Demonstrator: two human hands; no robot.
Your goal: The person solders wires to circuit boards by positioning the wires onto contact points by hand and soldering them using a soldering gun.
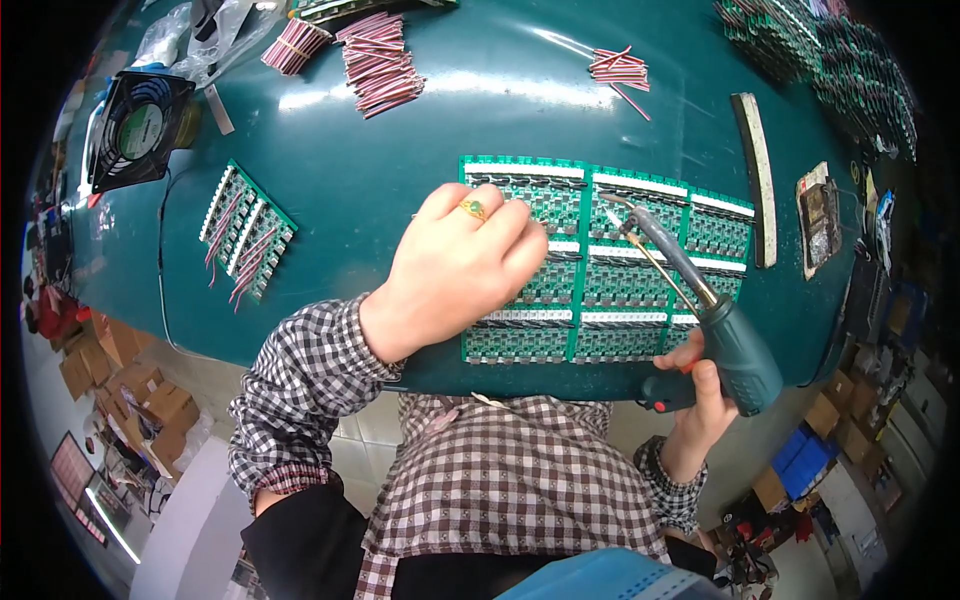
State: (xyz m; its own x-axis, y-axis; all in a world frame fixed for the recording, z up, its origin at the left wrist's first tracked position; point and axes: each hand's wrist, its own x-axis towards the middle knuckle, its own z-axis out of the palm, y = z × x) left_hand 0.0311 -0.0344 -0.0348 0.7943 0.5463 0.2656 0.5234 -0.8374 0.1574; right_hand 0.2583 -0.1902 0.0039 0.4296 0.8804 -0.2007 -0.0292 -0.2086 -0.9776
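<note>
Right hand [700,390] grips a soldering gun [735,350] over green circuit boards [620,280]; curled left hand [465,260] presses them.

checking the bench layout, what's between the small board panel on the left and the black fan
In the head view, only bare green tabletop lies between the small board panel and the black fan, apart from a thin dark cable curving down.

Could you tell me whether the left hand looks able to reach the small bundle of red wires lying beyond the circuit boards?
Probably yes: the left hand rests on the circuit boards, and only bare tabletop lies between it and the wire bundle.
</note>
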